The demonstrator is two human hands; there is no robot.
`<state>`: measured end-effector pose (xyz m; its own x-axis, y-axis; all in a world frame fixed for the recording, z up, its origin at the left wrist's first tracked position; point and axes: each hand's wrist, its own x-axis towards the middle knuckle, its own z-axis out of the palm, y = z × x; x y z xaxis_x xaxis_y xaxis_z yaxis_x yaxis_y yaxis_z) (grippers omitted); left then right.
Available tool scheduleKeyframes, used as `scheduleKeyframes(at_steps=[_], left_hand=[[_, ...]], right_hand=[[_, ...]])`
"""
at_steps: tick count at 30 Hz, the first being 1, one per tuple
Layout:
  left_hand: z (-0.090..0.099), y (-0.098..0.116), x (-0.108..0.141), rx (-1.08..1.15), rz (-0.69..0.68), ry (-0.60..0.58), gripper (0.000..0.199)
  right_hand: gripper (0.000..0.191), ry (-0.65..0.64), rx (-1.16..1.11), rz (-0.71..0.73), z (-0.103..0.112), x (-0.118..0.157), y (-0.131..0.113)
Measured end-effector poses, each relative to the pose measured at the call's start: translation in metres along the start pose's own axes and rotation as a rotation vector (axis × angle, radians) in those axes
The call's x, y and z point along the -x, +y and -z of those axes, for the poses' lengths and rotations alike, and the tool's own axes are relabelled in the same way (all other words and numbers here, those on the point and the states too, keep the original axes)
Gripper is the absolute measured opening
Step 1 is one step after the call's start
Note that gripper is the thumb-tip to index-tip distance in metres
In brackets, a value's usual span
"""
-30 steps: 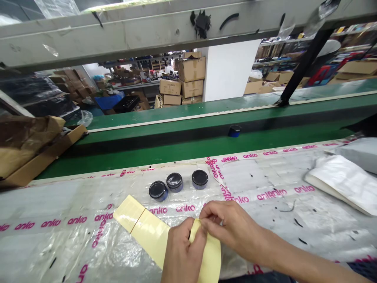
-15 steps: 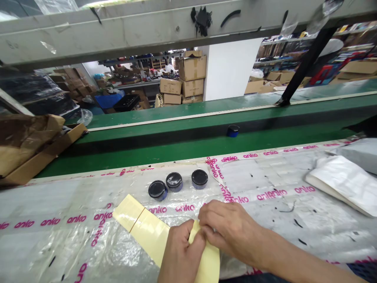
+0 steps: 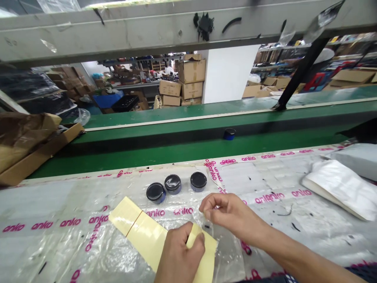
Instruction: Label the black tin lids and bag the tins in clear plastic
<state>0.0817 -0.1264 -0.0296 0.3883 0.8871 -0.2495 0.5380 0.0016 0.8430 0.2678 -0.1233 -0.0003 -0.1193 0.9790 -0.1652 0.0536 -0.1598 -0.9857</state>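
Right hand (image 3: 228, 214) lifted off strip, hands now apart, left hand (image 3: 180, 253) pinching yellow paper strip (image 3: 141, 232)

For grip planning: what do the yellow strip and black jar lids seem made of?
The yellow strip looks like matte paper or thin card, softly bent. The black jar lids look like glossy plastic, given sharp highlights; possibly metal.
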Motion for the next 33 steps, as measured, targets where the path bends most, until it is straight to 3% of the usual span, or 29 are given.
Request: scheduleKeyframes(at_steps=[6, 11, 18, 23, 29, 33], left_hand=[[0.008, -0.003, -0.004, -0.132, -0.318, 0.043, 0.028], [0.009, -0.005, -0.018, -0.304, -0.434, 0.134, 0.024], [0.003, -0.003, -0.033, -0.451, -0.418, 0.207, 0.021], [-0.001, 0.003, -0.041, -0.52, -0.474, 0.293, 0.02], [-0.011, 0.01, -0.052, -0.524, -0.356, 0.219, 0.026], [-0.015, 0.008, -0.057, -0.492, -0.325, 0.232, 0.026]], right_hand=[[0.02, 0.163, -0.031, -0.014, 0.023, -0.02, -0.01], [0.025, 0.175, -0.093, -0.049, 0.034, -0.033, -0.009], [0.028, 0.177, -0.142, -0.058, 0.04, -0.037, -0.003], [0.032, 0.275, -0.122, -0.036, 0.045, -0.049, 0.003], [0.037, 0.249, -0.195, -0.028, 0.044, -0.061, 0.012], [0.042, 0.231, -0.232, -0.071, 0.045, -0.064, 0.012]])
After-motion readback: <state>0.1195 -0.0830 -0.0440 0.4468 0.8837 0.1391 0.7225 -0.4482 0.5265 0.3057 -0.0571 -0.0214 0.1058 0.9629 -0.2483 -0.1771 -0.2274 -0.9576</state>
